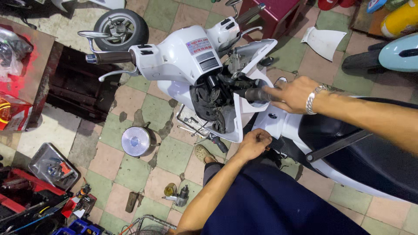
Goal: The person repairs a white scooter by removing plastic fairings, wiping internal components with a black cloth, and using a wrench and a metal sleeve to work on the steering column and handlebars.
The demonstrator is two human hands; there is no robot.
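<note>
Your right hand (pixel 292 93), a silver bracelet (pixel 314 98) at its wrist, is wrapped around a dark cylindrical part (pixel 254 94) poking out of the opened front of the white scooter (pixel 183 56). Your left hand (pixel 254 144) is curled into a loose fist low against the scooter's body, just under the loosened white panel (pixel 240 114); you cannot tell what it grips. Out on the tiled floor lie a round headlight (pixel 136 141), a small bottle (pixel 170 189) and a metal tray (pixel 53 166) of parts.
</note>
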